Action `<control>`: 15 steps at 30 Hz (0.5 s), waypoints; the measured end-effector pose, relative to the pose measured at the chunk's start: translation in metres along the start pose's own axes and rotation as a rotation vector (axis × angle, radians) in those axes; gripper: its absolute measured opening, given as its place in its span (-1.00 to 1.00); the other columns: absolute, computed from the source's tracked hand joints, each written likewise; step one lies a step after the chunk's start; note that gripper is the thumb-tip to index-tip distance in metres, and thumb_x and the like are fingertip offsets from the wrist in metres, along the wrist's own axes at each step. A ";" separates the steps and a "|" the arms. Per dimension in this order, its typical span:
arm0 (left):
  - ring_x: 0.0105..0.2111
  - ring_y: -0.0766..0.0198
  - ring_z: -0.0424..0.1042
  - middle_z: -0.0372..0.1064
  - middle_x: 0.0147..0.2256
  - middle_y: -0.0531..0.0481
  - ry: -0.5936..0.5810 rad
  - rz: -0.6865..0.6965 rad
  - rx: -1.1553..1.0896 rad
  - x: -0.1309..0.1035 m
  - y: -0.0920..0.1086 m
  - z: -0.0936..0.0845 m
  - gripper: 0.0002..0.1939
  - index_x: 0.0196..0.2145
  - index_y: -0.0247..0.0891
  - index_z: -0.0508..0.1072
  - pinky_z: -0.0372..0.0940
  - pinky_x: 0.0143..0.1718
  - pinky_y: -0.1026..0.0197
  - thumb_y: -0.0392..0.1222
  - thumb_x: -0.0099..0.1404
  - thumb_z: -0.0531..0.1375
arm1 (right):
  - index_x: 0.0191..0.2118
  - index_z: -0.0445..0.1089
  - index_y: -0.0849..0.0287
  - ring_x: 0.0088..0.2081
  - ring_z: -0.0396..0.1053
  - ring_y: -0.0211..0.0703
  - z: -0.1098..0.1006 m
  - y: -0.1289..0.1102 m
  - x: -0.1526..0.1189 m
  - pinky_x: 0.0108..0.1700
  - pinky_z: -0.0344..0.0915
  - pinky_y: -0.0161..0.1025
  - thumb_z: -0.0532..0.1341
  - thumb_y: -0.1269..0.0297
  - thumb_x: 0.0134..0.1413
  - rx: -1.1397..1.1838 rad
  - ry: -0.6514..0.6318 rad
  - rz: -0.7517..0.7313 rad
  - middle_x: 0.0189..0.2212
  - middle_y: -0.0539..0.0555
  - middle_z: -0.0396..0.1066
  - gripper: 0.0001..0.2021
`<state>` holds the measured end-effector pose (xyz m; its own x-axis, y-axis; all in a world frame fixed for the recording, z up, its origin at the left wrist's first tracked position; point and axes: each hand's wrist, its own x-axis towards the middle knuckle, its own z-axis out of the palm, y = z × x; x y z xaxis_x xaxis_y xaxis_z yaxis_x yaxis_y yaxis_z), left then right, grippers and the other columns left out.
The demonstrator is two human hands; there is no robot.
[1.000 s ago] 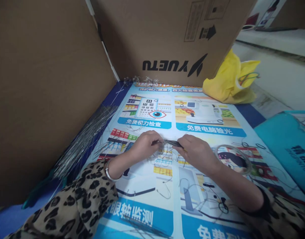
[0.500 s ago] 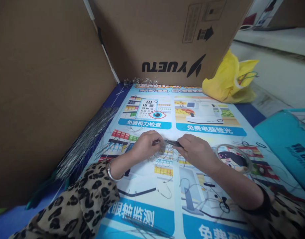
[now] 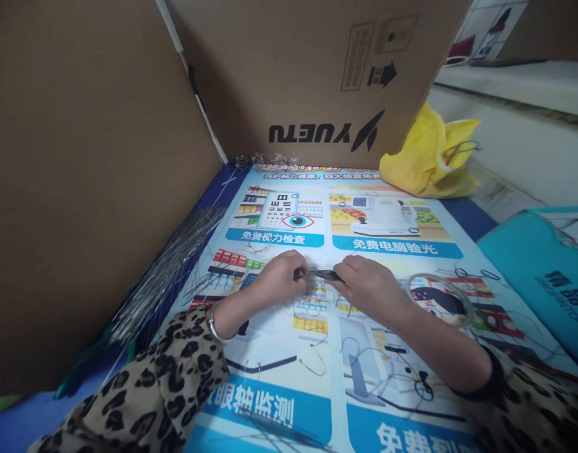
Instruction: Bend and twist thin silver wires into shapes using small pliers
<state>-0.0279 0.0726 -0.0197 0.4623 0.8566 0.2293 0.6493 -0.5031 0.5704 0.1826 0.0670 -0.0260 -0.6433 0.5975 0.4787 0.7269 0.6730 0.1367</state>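
Near the middle of the printed poster, my left hand (image 3: 283, 277) has its fingers pinched together on something too small and blurred to make out. Facing it, my right hand (image 3: 371, 286) is closed round dark pliers (image 3: 325, 275), whose tips point left and reach my left fingertips. Thin looped wire (image 3: 307, 306) lies just under the two hands. Short wire pieces (image 3: 312, 362) are scattered on the poster (image 3: 329, 377) nearer to me.
A bundle of straight wires (image 3: 161, 270) lies at the left beside a cardboard wall (image 3: 81, 189). Clear wire coil (image 3: 465, 302) is at the right, a yellow bag (image 3: 425, 157) behind it, a teal box (image 3: 543, 270) far right. Small wire pieces (image 3: 270, 162) sit at the back.
The plier tips have come closer to my left fingertips, and both hands stay almost in place. The view has shifted slightly.
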 end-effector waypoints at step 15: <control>-0.37 0.32 0.29 0.29 -0.44 0.05 -0.008 0.029 -0.057 0.000 -0.006 0.000 -0.81 -0.46 -0.29 0.38 0.19 -0.33 0.30 -0.50 0.01 0.08 | -0.44 0.32 0.20 -0.39 0.20 -0.20 0.000 0.004 0.000 -0.35 0.02 -0.28 0.10 0.21 0.14 -0.052 -0.015 -0.040 -0.48 0.07 0.30 -0.79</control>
<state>-0.0317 0.0756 -0.0234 0.4856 0.8406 0.2398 0.6000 -0.5200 0.6080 0.1853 0.0695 -0.0256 -0.6752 0.5778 0.4586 0.7119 0.6732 0.1999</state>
